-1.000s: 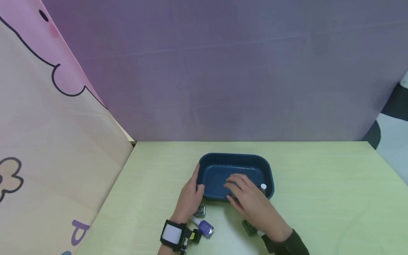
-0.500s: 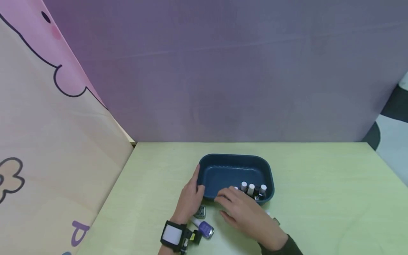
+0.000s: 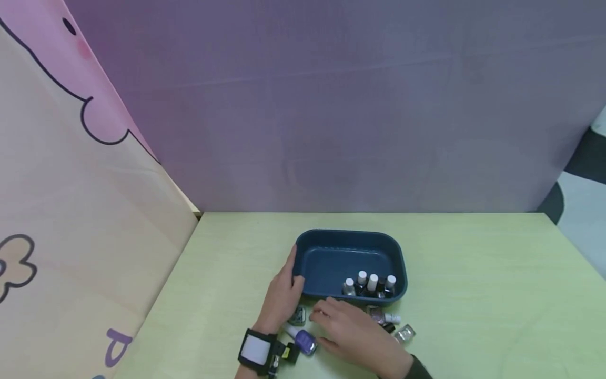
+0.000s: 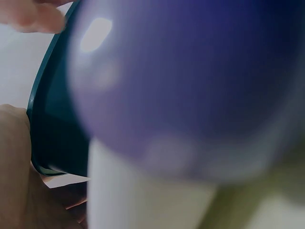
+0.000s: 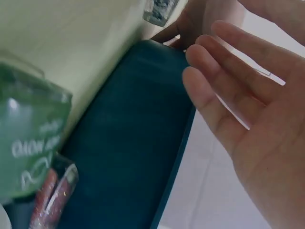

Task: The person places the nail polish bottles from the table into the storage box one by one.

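Left grip (image 3: 280, 299) holds dark-blue rectangular plastic tray (image 3: 326, 266); right grip (image 3: 352, 332), released, beside purple glass bottle (image 3: 305, 341): probably light, slippery; pinch pale cap (image 3: 291, 330).

The right hand (image 3: 357, 337) has withdrawn from over the dark blue tray (image 3: 326, 263) and now lies in front of it, fingertips near the purple nail polish bottle (image 3: 305, 342). Four white-capped nail polish bottles (image 3: 373, 285) in the tray, previously part-hidden, stand exposed. A pinkish nail polish bottle (image 3: 376, 315) and a glitter nail polish bottle (image 3: 404, 333) have come into clear view.
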Motion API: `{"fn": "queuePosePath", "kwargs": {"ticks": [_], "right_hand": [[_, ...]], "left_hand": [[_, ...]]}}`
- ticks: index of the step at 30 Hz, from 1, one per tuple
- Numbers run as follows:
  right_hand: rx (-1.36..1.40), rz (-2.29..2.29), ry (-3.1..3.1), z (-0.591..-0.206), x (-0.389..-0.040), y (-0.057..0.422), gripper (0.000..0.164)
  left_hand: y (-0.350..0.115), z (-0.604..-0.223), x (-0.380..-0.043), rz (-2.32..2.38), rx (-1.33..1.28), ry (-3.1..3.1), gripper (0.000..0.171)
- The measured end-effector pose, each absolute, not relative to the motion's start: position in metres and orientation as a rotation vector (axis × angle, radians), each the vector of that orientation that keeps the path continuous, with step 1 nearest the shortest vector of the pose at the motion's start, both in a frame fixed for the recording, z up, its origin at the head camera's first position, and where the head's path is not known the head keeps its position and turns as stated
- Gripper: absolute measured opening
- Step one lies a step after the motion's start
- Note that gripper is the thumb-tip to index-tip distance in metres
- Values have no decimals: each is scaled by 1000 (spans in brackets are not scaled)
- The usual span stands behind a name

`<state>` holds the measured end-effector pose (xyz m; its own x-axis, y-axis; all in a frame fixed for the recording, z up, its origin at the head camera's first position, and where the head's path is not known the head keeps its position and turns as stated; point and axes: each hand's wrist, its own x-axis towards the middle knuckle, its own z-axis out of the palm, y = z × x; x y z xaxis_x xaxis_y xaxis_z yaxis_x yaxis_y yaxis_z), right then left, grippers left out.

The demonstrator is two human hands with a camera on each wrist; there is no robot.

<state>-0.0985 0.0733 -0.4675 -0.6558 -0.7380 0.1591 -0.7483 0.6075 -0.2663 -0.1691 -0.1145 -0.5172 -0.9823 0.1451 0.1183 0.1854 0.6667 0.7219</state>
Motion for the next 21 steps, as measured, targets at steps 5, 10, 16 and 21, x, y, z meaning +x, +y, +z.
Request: {"fn": "queuePosePath", "kwargs": {"ticks": [5,10,16,21], "right_hand": [[1297,461,-2844,-472,-96,68,34],[1340,451,-2768,-479,-93,66,38],[1366,452,-2797,-484,-91,64,40],[1379,446,-2847,-486,-90,61,40]], "left_hand": [[-115,-516,-168,-1226,-285,-2813,71],[-114,-516,-169,-1226,-276,-2815,71],[-114,-517,-170,-1216,-262,-2828,72],[-114,-517,-169,-1229,-263,-2825,72]]}}
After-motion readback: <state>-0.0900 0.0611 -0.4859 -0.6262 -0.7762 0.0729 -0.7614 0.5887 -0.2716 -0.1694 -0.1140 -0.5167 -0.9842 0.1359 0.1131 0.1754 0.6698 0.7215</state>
